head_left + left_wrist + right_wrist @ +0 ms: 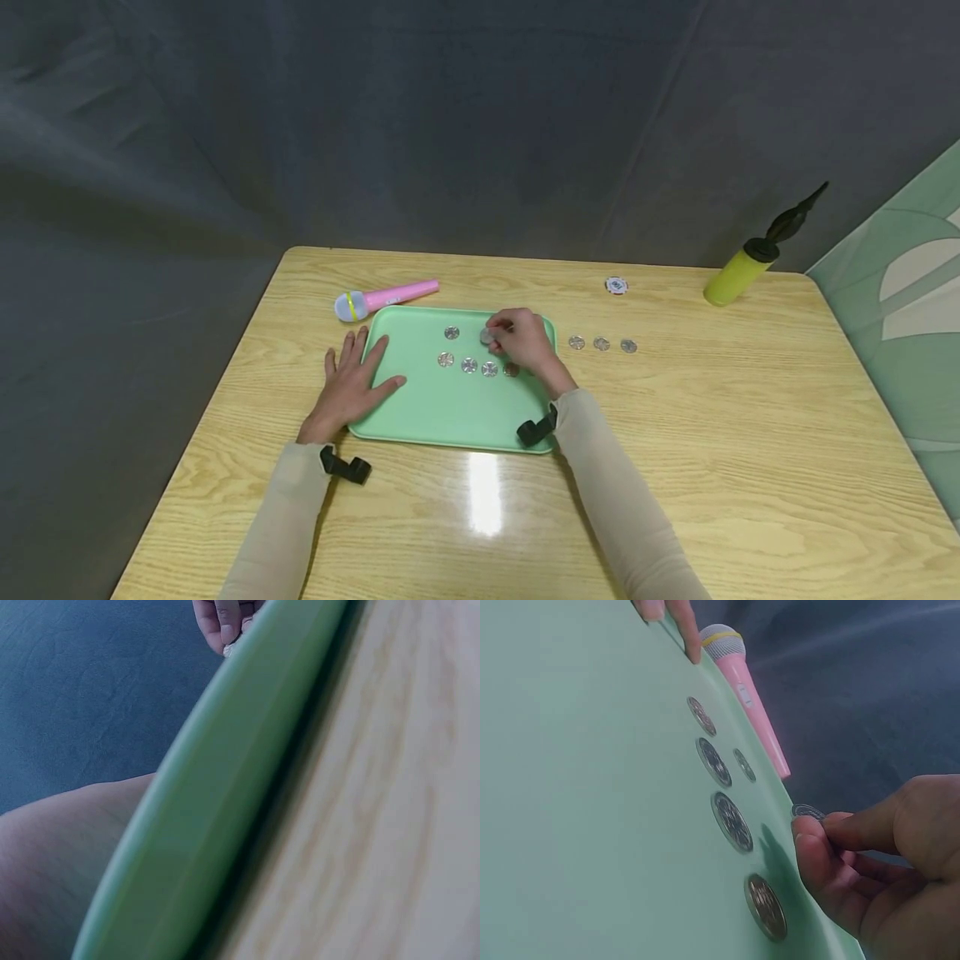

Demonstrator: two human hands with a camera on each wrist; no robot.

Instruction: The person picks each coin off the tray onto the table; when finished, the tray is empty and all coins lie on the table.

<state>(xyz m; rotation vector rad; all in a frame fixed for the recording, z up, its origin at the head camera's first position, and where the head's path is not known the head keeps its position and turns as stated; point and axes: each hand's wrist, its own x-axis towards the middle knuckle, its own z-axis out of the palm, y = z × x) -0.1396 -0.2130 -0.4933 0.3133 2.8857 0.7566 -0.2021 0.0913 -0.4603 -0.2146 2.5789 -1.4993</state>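
Note:
A light green tray (420,408) lies on the wooden table. My left hand (348,390) rests with fingers spread over its left rim. Above the tray's far right part, my right hand (523,337) pinches a silver coin (807,812) between thumb and fingers; in the right wrist view the coin is held off the surface. Several coins form a row across the tray, among them a silver coin (468,365) and a darker, brownish coin (766,906). One more coin (452,332) lies behind the row's left end.
Right of the tray, three coins (602,343) lie in a line on the table. A pink toy microphone (401,293) sits behind the tray's far left corner. Farther back are a poker chip (617,285) and a yellow-green pump (737,277) with a black nozzle.

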